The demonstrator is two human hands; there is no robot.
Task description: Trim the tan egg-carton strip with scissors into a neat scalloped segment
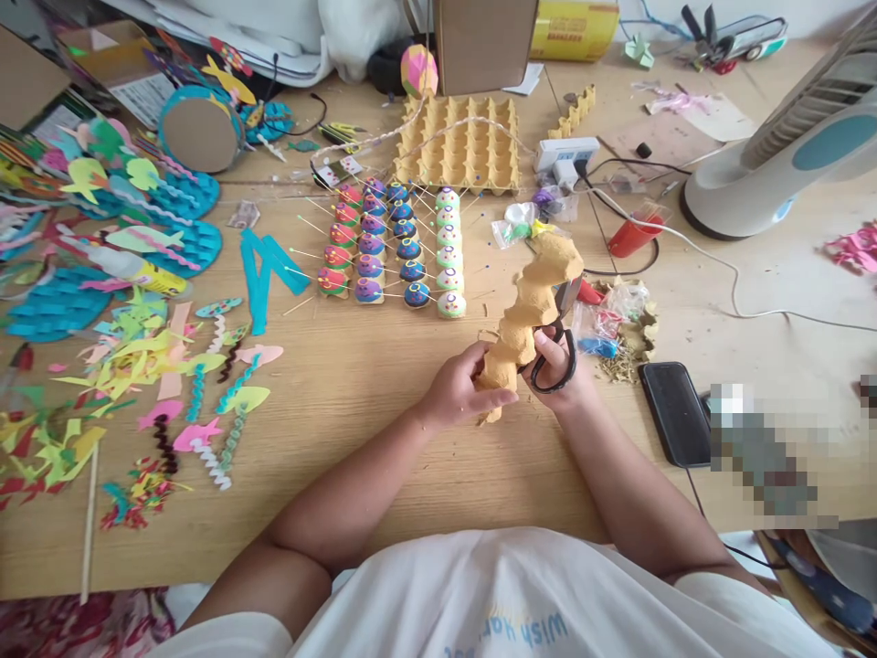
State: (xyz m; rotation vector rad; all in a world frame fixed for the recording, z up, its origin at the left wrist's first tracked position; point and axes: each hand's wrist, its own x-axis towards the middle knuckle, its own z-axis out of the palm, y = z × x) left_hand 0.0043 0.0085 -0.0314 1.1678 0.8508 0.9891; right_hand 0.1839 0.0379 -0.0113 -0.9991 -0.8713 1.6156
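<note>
Your left hand (456, 388) is clamped on the near end of a tan egg-carton strip (521, 336), held tilted above the table (384, 384) in front of your chest, its far end leaning to the right. Your right hand (563, 373), just beside the strip, is closed on black-handled scissors (574, 352), whose blades are partly hidden behind the cardboard. Beyond your hands stand four rows of painted cups (390, 247); behind these lies a carton tray (458, 137). A phone (675, 414) lies to your right.
</note>
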